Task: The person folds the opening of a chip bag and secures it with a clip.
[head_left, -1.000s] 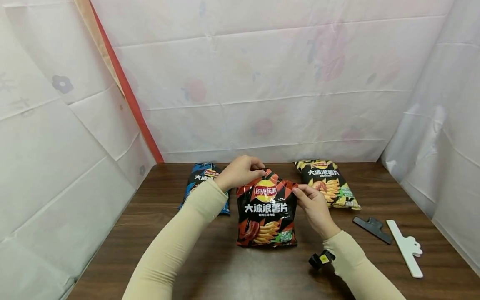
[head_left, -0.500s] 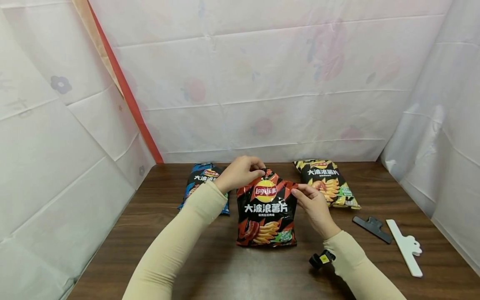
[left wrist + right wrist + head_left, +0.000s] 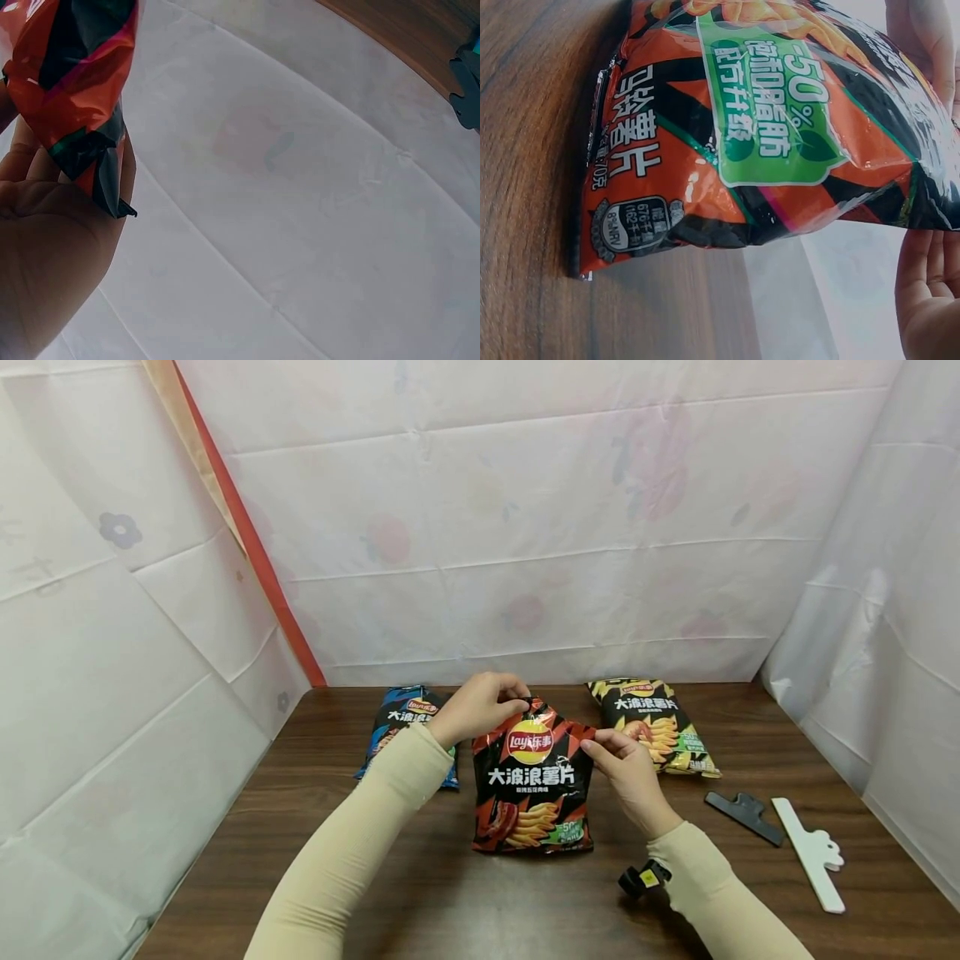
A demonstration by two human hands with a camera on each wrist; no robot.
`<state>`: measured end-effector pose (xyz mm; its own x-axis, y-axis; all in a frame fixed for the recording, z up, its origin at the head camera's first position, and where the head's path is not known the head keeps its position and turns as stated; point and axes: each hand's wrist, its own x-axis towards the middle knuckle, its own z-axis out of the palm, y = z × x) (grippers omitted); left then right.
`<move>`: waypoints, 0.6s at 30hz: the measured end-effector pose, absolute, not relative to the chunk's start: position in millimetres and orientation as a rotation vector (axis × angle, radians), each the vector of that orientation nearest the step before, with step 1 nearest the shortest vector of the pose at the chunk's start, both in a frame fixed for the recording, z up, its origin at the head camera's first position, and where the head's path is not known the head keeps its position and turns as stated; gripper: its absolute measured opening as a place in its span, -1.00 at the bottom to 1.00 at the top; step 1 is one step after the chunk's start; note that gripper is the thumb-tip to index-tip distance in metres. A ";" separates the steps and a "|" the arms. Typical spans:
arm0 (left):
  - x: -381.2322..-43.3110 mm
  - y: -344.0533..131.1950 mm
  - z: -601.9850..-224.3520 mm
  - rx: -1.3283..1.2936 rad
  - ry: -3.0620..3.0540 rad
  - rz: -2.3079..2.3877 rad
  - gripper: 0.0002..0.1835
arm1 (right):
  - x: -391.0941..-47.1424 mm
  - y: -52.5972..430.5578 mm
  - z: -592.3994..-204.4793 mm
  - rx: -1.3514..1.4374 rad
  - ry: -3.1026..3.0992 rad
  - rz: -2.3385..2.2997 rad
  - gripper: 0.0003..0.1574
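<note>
A red and black bag of potato chips (image 3: 531, 785) stands upright near the middle of the wooden table in the head view, its printed front toward me. My left hand (image 3: 483, 706) pinches its top edge at the upper left. With thumb and fingers, my right hand (image 3: 626, 768) pinches the upper right corner. In the left wrist view a crumpled corner of the chip bag (image 3: 79, 90) lies against the left hand (image 3: 60, 217). The right wrist view shows the lower front of the bag (image 3: 780, 127), its bottom edge at the tabletop, and the right hand (image 3: 934, 300) at its upper end.
A blue chip bag (image 3: 386, 727) lies behind my left forearm, partly hidden. Behind my right hand lies a yellow chip bag (image 3: 652, 727). To the right are a black bag clip (image 3: 744, 817) and a longer white bag clip (image 3: 808, 852). White sheeting (image 3: 525, 527) walls the table.
</note>
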<state>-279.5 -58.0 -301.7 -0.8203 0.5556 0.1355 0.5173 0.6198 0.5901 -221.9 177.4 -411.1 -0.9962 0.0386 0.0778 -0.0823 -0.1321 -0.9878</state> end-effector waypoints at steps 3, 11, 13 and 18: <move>-279.5 -58.7 -301.3 0.916 2.767 0.987 -0.86 | -221.6 177.2 -409.5 0.058 -2.029 2.277 -0.91; -278.5 -59.8 -302.3 0.915 2.760 1.021 -0.88 | -220.9 178.4 -408.0 0.092 -2.081 2.167 -0.96; -278.1 -60.1 -302.5 0.913 2.757 1.028 -0.88 | -220.5 178.8 -408.2 0.096 -2.101 2.132 -0.91; -277.4 -61.3 -302.0 0.915 2.749 1.039 -0.89 | -220.3 179.9 -409.9 0.103 -2.143 2.028 -0.82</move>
<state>-277.4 -61.3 -302.0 -0.8216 0.5517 0.1438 0.5089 0.5959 0.6213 -220.3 179.9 -409.9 -0.9797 0.0789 0.1841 -0.1795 0.0620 -0.9818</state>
